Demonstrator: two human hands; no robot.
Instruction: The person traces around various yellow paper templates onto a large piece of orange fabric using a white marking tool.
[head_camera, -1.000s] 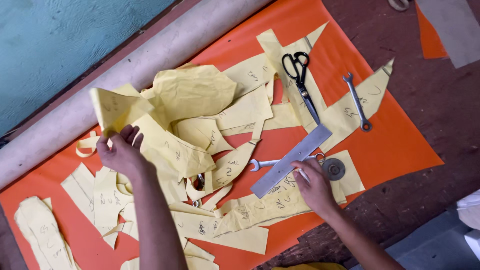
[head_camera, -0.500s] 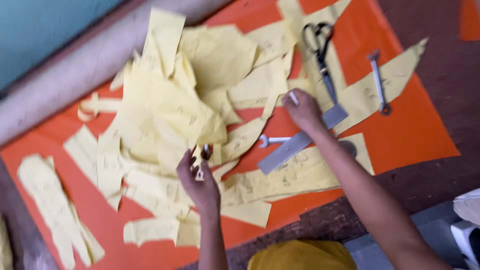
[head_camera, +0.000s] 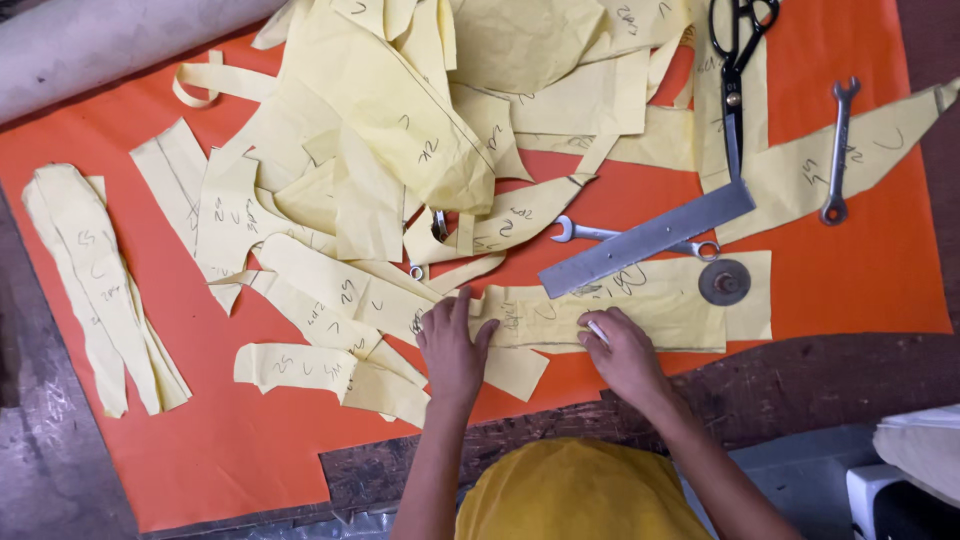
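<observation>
My left hand (head_camera: 452, 345) lies flat, fingers spread, on the left end of a long yellow paper pattern piece (head_camera: 650, 300) on the orange sheet (head_camera: 860, 260). My right hand (head_camera: 622, 352) rests on the same piece's lower edge and pinches a small white stick, perhaps chalk (head_camera: 597, 331). A steel ruler (head_camera: 648, 240) lies slanted across the piece's upper edge. A round metal weight (head_camera: 724, 282) sits on its right end.
A heap of yellow pattern pieces (head_camera: 400, 130) covers the sheet's middle. Black scissors (head_camera: 735, 70) and a spanner (head_camera: 838, 150) lie top right. Another spanner (head_camera: 590, 233) pokes out by the ruler. A fabric roll (head_camera: 100, 40) runs along the top left. Narrow strips (head_camera: 90, 280) lie left.
Both hands have come down to the near edge. The left hand left the heap and now presses the long piece. The right hand let go of the ruler and rests on the piece.
</observation>
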